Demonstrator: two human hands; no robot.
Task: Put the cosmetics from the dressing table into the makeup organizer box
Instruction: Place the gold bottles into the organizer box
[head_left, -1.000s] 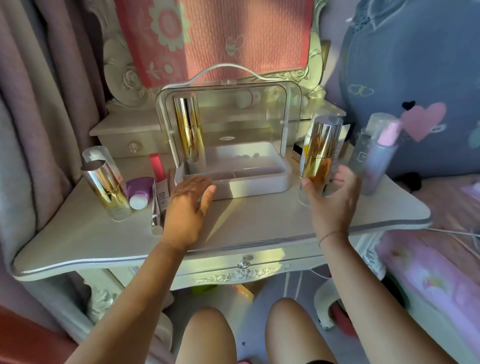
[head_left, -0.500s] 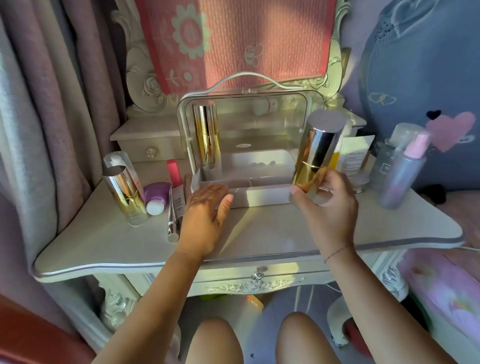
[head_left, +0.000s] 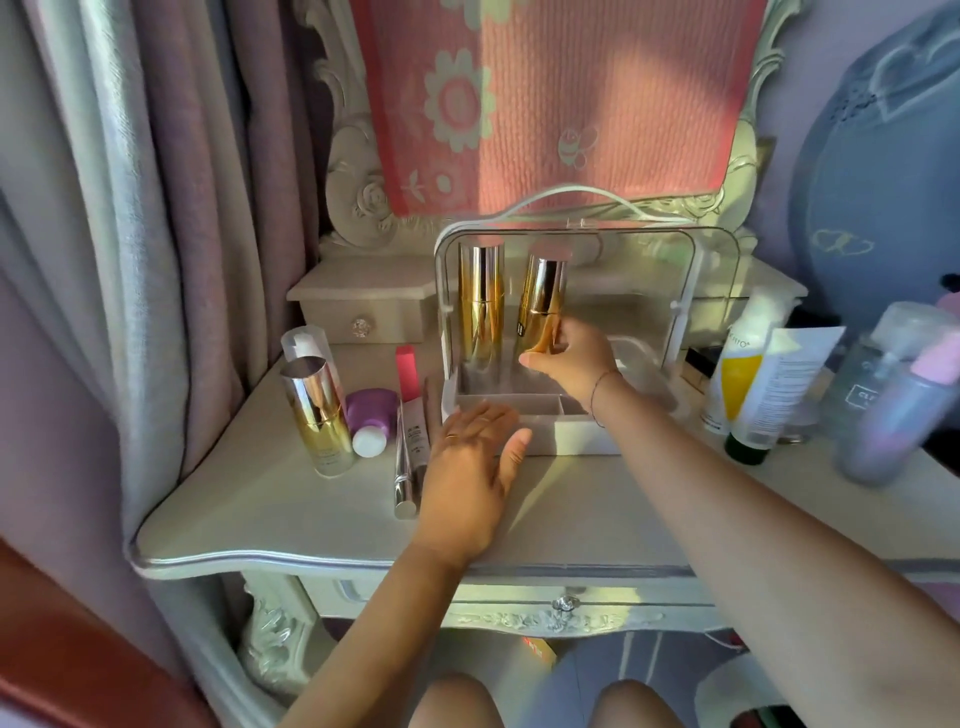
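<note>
**Second gold bottle going into the box**

On the tabletop (head_left: 291, 514) the organizer box (head_left: 582, 434) stood open, one gold bottle (head_left: 480, 306) already upright at its back left. My right hand (head_left: 569, 358) held a second bottle (head_left: 543, 312) low on its body, fingers wrapped around it, just beside the first. I judged it rigid, slick and top-heavy, so gripping low suited it. My left hand (head_left: 467, 483) lay flat, fingers spread and holding nothing, against the box's front corner.

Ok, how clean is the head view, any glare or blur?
Head view: warm sunlight glares off the gold bottle in the right hand; the purple bottle at right is smeared by blur; wide-angle bending curves the table edge.
</note>
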